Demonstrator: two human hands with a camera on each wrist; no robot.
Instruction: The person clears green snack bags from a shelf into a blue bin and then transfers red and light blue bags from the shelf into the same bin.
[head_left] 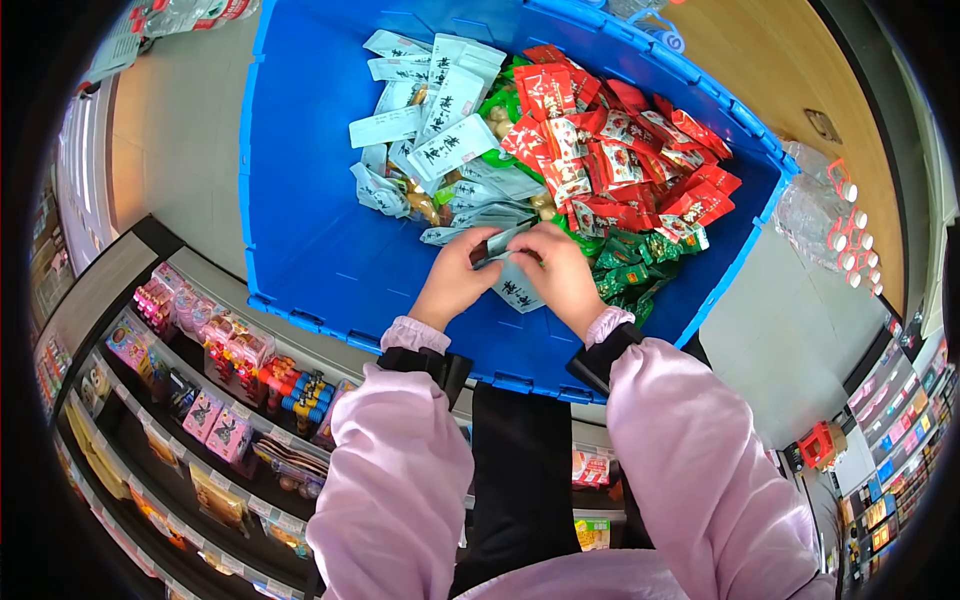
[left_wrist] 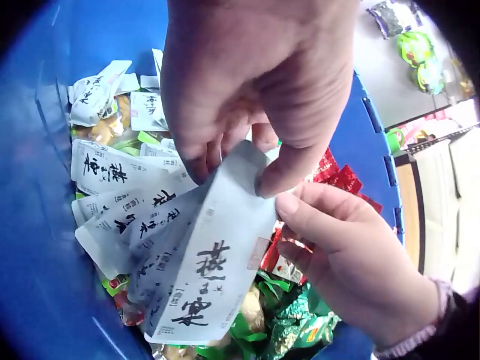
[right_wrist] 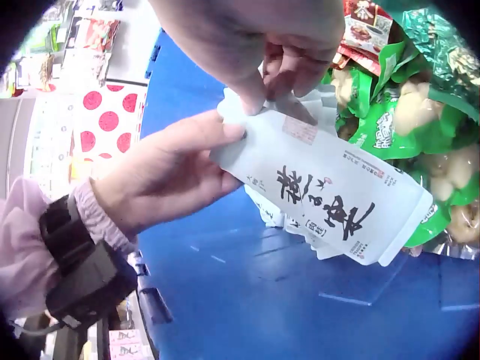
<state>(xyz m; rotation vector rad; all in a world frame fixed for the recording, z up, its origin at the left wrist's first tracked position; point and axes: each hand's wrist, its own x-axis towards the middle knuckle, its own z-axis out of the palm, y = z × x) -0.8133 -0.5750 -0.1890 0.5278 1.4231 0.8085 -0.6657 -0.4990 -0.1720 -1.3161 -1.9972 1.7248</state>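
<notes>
Over the blue crate [head_left: 310, 190], my left hand [head_left: 452, 282] grips a white snack packet [left_wrist: 217, 262] with black brush lettering by its upper end. My right hand [head_left: 563, 272] pinches the same end, thumb and fingers at the packet's corner. In the right wrist view, the left thumb lies on the face of the packet [right_wrist: 322, 184], and more white packets show behind it. Loose white packets [head_left: 452, 147] lie in the crate beyond my hands. Red packets [head_left: 625, 150] are heaped to the right, with dark green packets [head_left: 630, 270] nearer me and bright green ones between.
Shelves of small boxed goods [head_left: 215, 425] stand at lower left, close to the crate. Large clear bottles [head_left: 820, 210] with red handles stand on the floor to the right. A wooden panel [head_left: 800, 70] is at upper right. More shelving [head_left: 890, 460] is at far right.
</notes>
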